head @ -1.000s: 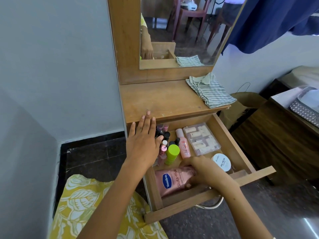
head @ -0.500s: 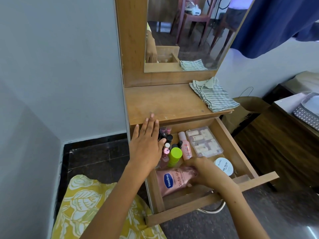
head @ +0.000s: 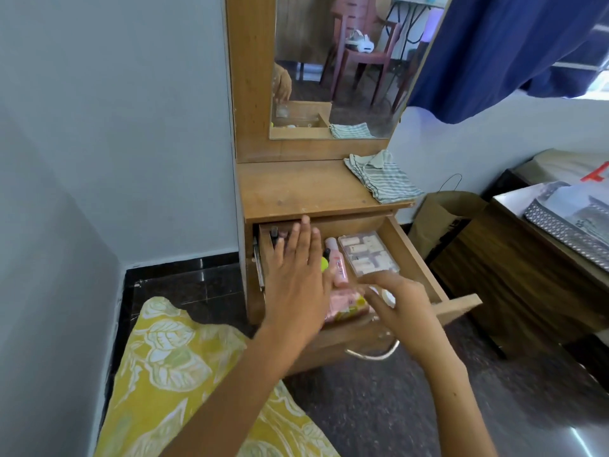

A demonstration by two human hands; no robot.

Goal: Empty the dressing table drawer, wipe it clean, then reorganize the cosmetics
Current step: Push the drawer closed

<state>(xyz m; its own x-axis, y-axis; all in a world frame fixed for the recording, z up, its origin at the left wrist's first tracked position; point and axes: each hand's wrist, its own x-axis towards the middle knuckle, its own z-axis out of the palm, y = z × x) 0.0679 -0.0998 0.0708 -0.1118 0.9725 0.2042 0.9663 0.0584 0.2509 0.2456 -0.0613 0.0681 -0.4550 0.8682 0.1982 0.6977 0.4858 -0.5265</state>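
Your left hand [head: 296, 268] is flat with straight fingers over the small bottles at the left of the open drawer [head: 412, 255]. Your right hand [head: 400, 300] reaches in over the pink pouch [head: 342, 303]; I cannot tell if it holds anything. The clear box [head: 367, 253] lies at the back right. The striped cloth [head: 384, 178] lies on top

One head-worn view looks forward and down, close over the open drawer [head: 408, 255].
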